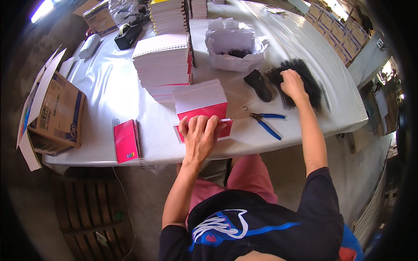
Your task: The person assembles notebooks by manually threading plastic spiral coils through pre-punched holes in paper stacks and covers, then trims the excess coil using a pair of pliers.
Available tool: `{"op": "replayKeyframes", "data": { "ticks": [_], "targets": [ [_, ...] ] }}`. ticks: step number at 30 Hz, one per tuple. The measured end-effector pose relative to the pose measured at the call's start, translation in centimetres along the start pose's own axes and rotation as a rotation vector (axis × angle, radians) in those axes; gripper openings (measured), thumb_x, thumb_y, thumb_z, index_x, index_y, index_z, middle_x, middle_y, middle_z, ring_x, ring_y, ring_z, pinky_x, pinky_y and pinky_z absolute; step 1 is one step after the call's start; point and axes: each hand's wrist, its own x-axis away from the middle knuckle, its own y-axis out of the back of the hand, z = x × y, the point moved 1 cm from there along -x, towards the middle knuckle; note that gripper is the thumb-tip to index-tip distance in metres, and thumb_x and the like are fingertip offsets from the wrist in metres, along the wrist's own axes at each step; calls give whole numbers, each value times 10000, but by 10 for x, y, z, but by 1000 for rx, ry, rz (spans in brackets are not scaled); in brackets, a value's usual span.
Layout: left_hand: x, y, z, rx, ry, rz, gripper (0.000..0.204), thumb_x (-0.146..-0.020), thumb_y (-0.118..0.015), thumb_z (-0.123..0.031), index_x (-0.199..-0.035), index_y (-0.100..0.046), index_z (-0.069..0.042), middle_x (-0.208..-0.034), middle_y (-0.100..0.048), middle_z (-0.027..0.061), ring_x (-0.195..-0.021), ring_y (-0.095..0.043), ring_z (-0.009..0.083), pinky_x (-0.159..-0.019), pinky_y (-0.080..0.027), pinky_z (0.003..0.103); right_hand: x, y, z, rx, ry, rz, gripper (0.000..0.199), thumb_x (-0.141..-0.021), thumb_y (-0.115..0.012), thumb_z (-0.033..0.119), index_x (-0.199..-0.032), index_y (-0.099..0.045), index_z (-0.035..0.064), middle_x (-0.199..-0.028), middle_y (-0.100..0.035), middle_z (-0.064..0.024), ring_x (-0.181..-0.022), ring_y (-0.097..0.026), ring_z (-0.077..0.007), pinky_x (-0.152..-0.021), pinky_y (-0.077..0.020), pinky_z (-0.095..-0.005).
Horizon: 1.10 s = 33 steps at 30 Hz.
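Note:
My left hand [200, 130] is wrapped over the top of a red-covered notebook [224, 129], holding it on edge at the table's front. Right behind it leans a stack of loose punched page blocks [201, 92] with a red cover. Off to the right, my right hand [292, 83] lies on a heap of black spiral binding coils [308, 78], fingers bunched on them; its fingertips are partly hidden. Between the hands lie blue-handled cutting pliers [266, 124] with jaws apart, and a small bit of coil [245, 108]. A dark elongated object [258, 85] rests beside the heap.
Taller stacks of punched pages [163, 61] stand behind. A spiral-bound red notebook [126, 141] lies at left, near an open cardboard box [61, 113]. Farther back are a paper-lined container [235, 45] of black coils and a tape dispenser [127, 36]. The table [98, 102] has a white covering.

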Motion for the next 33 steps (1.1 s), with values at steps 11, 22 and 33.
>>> {"op": "replayKeyframes", "data": {
  "ticks": [11, 22, 33],
  "targets": [
    [30, 1, -12, -101, 194, -46, 581, -582, -768, -603, -1002, -639, -222, -985, -536, 8, -1137, -441, 270, -1011, -30, 708, 14, 36, 13, -178, -124, 136, 340, -780, -573, 50, -1114, -619, 89, -1055, -660, -156, -959, -633, -358, -867, -501, -429],
    [33, -4, -10, -103, 294, -197, 481, -529, -799, -515, -791, -574, -180, -929, -522, 21, -1000, -474, 246, -921, -243, 583, 119, 57, 130, -917, 347, 469, 252, -862, -651, 124, -1112, -676, 117, -932, -640, -98, -783, -591, -217, -725, -484, -312],
    [34, -3, -18, -132, 263, -154, 504, -506, -832, -491, -799, -558, -185, -912, -489, 30, -1004, -436, 273, -877, -274, 486, 121, 41, 140, -1046, 453, 96, 204, -721, -728, 14, -917, -706, 66, -918, -670, -65, -824, -622, -224, -748, -493, -323]
  ]
}}
